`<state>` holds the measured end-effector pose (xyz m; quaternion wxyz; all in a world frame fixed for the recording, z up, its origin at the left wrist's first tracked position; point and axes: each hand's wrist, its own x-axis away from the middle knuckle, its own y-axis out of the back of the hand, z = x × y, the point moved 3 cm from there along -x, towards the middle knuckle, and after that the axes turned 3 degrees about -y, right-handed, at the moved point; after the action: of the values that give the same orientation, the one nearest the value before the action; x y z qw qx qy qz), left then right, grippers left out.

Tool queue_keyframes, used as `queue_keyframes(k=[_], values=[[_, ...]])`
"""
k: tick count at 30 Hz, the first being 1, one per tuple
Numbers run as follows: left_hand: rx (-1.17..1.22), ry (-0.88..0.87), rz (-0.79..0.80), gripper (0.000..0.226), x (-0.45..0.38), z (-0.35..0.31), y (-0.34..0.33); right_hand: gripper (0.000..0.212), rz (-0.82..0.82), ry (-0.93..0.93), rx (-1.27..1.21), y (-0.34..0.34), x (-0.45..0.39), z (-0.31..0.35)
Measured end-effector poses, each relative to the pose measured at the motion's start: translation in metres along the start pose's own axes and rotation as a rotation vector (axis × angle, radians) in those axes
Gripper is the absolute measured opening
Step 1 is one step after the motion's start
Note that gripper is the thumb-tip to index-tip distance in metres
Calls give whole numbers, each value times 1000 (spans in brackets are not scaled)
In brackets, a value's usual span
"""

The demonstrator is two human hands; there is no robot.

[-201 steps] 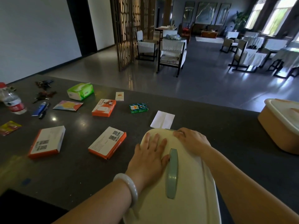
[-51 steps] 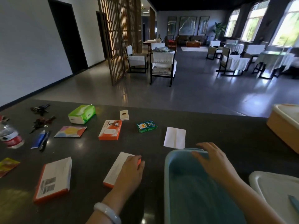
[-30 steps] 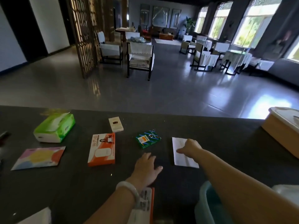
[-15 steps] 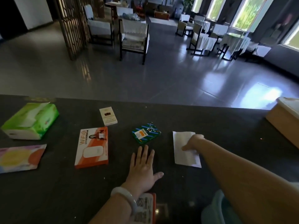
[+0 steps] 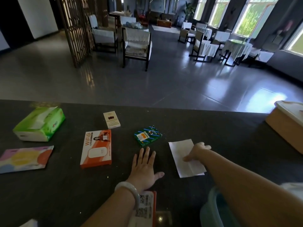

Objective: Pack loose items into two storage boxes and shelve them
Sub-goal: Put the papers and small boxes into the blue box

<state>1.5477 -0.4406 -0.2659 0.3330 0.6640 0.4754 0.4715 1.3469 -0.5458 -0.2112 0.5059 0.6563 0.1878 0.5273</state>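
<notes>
The worktop (image 5: 213, 126) is dark, speckled and faintly glossy. On it lies a thin, creased white paper sheet (image 5: 183, 154), rectangular and flat. The right hand (image 5: 197, 151) rests on the sheet's right edge, fingers bent down onto it; whether it pinches the paper cannot be told. The left hand (image 5: 144, 167) lies flat with fingers straight and spread, just left of the sheet, its fingertips just short of a small green striped carton (image 5: 147, 135). A rounded blue plastic box (image 5: 214, 208) sits near, under the right forearm.
</notes>
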Motion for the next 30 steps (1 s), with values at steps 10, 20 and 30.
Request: queue_keyframes(k=[10, 20, 30], values=[[5, -16, 0, 89, 3, -1, 3, 72, 89, 170, -124, -8, -11, -10], [22, -11, 4, 90, 3, -1, 3, 88, 48, 257, -178, -7, -15, -9], [58, -8, -23, 80, 4, 0, 10, 62, 173, 427, -289, 10, 3, 12]])
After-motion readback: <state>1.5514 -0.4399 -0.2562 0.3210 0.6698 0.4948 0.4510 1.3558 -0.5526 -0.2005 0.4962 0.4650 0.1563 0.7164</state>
